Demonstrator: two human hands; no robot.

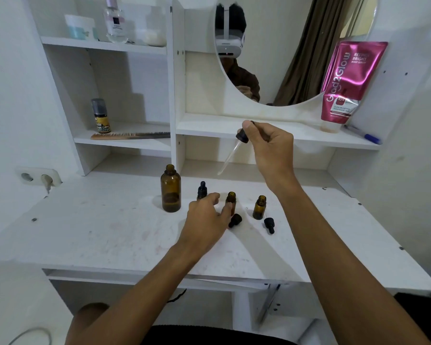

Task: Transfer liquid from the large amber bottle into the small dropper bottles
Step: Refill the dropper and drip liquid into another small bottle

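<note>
You are sitting at a white dressing table (pixel 110 232) in a home, most likely a bedroom. A round mirror (pixel 296 46) stands over its back edge and reflects a brown curtain (pixel 316 53). The shelves hold a perfume bottle (pixel 115 21), a cream jar (pixel 80 27), a comb (pixel 130 135) and a pink body serum pouch (pixel 346 78). A wall socket (pixel 39 176) sits by the left edge.

Glossy, smooth amber glass: large amber bottle (pixel 170 189) and open small dropper bottles (pixel 259 207) at its 3 o'clock. Matt black, rubbery-looking caps (pixel 235 220). Clear, glassy pipette (pixel 229 158). White matt laminate desktop (pixel 110 232), scuffed and stained. Shiny pink foil pouch (pixel 346 78) at 2 o'clock. Bare wood comb (pixel 115 136) at 10 o'clock.
</note>
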